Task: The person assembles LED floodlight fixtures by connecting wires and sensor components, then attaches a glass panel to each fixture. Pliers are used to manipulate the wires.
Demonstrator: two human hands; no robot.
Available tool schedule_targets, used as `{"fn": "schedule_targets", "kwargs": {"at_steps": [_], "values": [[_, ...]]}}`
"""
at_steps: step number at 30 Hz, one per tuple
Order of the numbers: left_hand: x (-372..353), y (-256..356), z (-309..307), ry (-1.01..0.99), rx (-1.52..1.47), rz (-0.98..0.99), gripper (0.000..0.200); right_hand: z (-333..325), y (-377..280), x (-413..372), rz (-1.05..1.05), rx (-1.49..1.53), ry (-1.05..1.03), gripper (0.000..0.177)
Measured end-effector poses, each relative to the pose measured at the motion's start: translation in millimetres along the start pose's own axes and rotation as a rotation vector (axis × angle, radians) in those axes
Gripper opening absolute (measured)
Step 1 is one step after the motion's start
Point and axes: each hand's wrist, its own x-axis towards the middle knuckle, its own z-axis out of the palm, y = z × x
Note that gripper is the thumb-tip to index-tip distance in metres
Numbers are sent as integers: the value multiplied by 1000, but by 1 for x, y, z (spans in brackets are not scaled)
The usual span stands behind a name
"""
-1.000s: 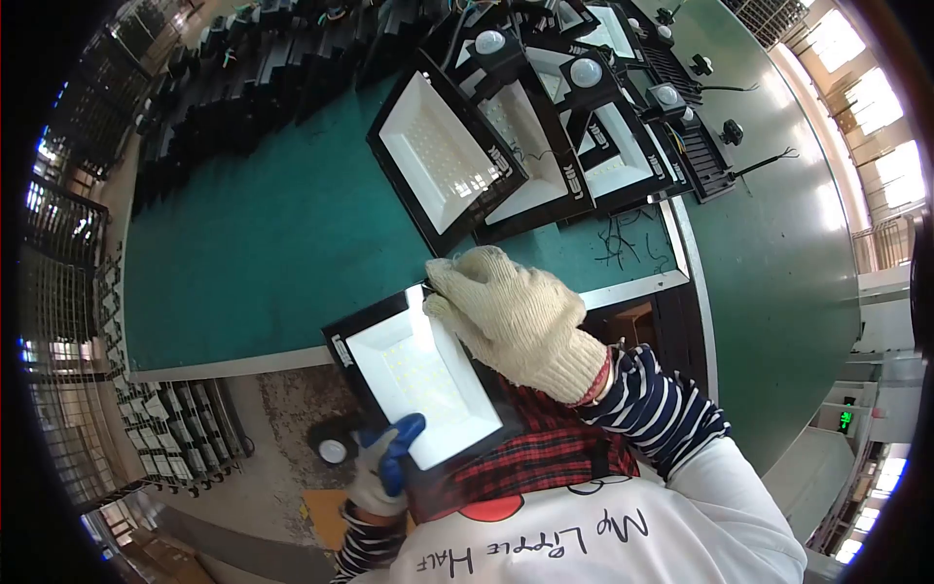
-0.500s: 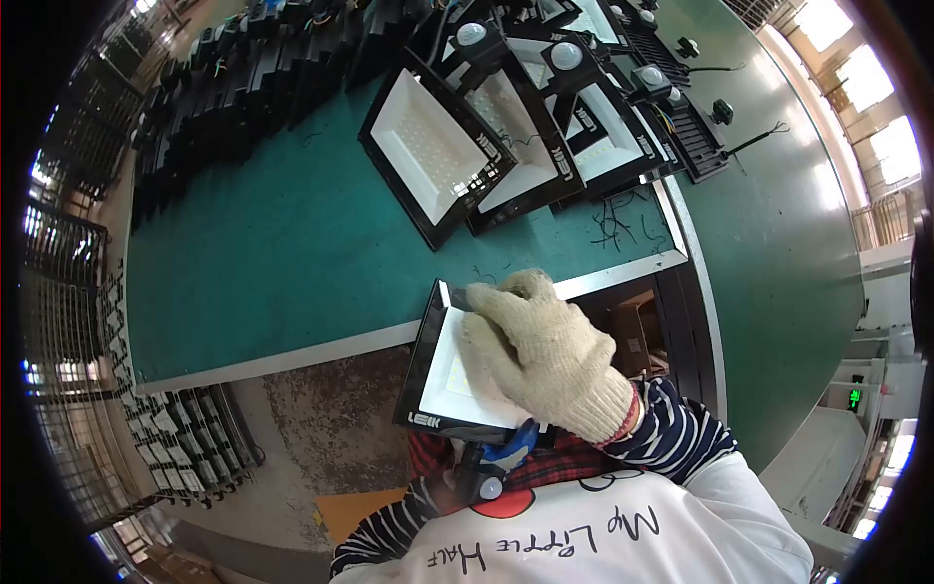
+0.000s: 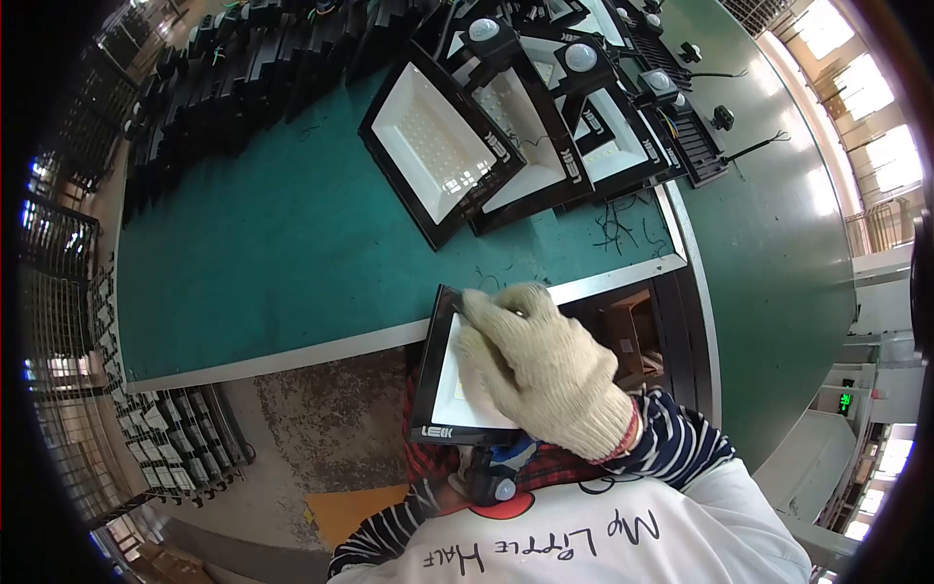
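Note:
A black-framed LED floodlight [image 3: 428,389] with a white inner reflector and a LEIK label is tilted up in front of my body, just off the bench's front edge. My right hand [image 3: 545,365], in a cream knitted glove, covers much of its face. The right fingers are pinched together at the frame's far edge; what they hold, if anything, is hidden. Below the lamp, my left hand [image 3: 452,489] grips it from underneath near the round-lensed motion sensor [image 3: 491,485]; most of that hand is hidden. Something blue [image 3: 514,453] shows beside the sensor.
Several floodlights with sensors [image 3: 443,146] lie overlapped on the green bench [image 3: 243,263]. Dark housings [image 3: 253,88] stand in a row at the back left. Black wire scraps [image 3: 618,229] lie near the bench corner. A cardboard box [image 3: 632,336] sits below it.
The floodlight has shifted slightly right and turned more upright. My right hand has moved a little with it, its fingers still at the far edge.

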Motion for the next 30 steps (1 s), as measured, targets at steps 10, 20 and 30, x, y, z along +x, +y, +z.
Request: {"fn": "schedule_targets", "kwargs": {"at_steps": [10, 20, 30], "values": [[2, 1, -1, 5, 90, 10, 59, 0, 4, 4, -22, 64, 42, 35], [1, -2, -1, 30, 177, 23, 55, -3, 5, 7, -20, 72, 24, 34], [-33, -8, -45, 213, 542, 189, 51, 19, 79, -3, 56, 549, 86, 52]]}}
